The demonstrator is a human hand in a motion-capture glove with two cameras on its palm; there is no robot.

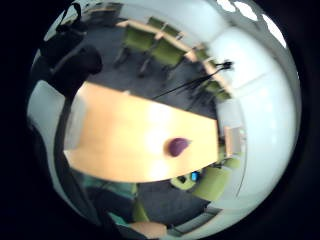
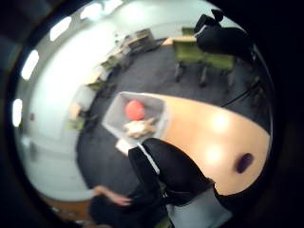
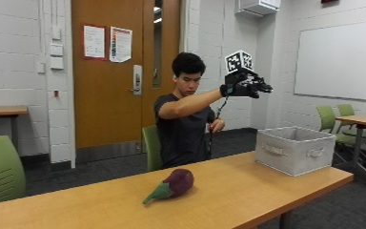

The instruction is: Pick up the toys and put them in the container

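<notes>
The eggplant toy (image 3: 172, 185) lies on the table (image 3: 246, 191), well below the raised, empty, loosely-fingered gloved right hand (image 3: 242, 85).

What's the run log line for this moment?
hand: raised, empty | eggplant toy: on table | container: holds red toy, tan toy

**Table layout, eggplant and bin**

In the outside view, the table (image 3: 234, 191) runs across the foreground. The eggplant toy (image 3: 172, 185) lies on it near the middle. The container (image 3: 294, 150) stands on the table at about 2 o'clock from the eggplant, well apart, by the table's end. Inside the container lie a round toy (image 2: 135, 109) and another toy (image 2: 139, 128) beside it. The gloved right hand (image 3: 243, 85) is high above the table, at 11 o'clock from the container. A chair (image 3: 150, 147) stands behind the table.
</notes>
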